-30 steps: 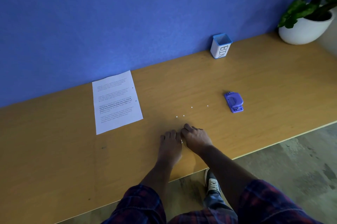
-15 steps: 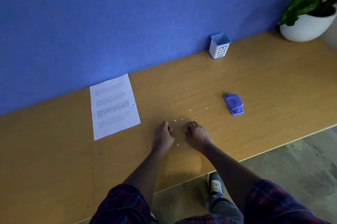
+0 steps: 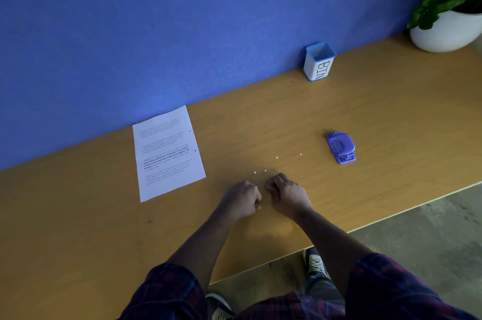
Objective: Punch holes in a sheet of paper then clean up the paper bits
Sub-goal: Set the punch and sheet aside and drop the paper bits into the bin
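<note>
My left hand (image 3: 243, 198) and my right hand (image 3: 287, 194) rest side by side on the wooden table (image 3: 378, 116), knuckles up and fingers curled under. Whether either fist holds anything is hidden. Several small white paper bits lie just beyond them: two close to my fingers (image 3: 255, 172), two further right (image 3: 277, 157). The printed sheet of paper (image 3: 168, 153) lies flat to the left, with two punched holes near its right edge. A purple hole punch (image 3: 340, 147) sits to the right. A white cup with a blue rim, marked BIN (image 3: 319, 61), stands against the wall.
A blue wall (image 3: 182, 33) runs along the table's far side. A white pot with a green plant (image 3: 448, 30) stands at the far right corner. The table's front edge (image 3: 391, 215) runs diagonally, with floor and my shoes below it.
Both hands went from flat, fingers stretched, to curled fists and slid slightly away from me. A paper bit seen between them half a second ago is no longer visible.
</note>
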Available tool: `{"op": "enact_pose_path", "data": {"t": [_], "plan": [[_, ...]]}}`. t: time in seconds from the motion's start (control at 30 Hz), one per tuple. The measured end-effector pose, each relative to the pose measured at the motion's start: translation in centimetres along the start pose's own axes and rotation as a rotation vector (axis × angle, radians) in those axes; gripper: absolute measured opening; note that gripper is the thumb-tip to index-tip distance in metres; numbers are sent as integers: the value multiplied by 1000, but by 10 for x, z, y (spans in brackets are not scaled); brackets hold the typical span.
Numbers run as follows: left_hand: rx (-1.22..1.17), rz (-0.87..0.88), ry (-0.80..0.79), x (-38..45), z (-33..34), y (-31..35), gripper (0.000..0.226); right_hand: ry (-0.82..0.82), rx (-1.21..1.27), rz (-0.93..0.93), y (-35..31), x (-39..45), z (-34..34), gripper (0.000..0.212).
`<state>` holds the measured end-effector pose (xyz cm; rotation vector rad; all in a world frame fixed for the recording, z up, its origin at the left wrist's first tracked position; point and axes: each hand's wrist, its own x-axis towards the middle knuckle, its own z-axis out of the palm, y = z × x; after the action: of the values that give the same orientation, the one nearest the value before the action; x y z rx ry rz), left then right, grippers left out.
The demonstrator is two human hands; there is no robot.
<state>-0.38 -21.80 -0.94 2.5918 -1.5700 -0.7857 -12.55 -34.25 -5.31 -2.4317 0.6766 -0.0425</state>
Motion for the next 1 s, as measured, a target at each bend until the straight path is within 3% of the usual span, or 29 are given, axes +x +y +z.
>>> {"op": "enact_pose_path", "data": {"t": [0.3,0.73,1.0], "plan": [[218,144,-73,-5,-1,4,17,17,-19,38,-5,-3,1,18],[378,313,122,-15,17,0,20,80,-12,71,-8,-5,9,9],[435,282,138,-18,25,1,24,115,4,84,-7,-5,12,13]]}}
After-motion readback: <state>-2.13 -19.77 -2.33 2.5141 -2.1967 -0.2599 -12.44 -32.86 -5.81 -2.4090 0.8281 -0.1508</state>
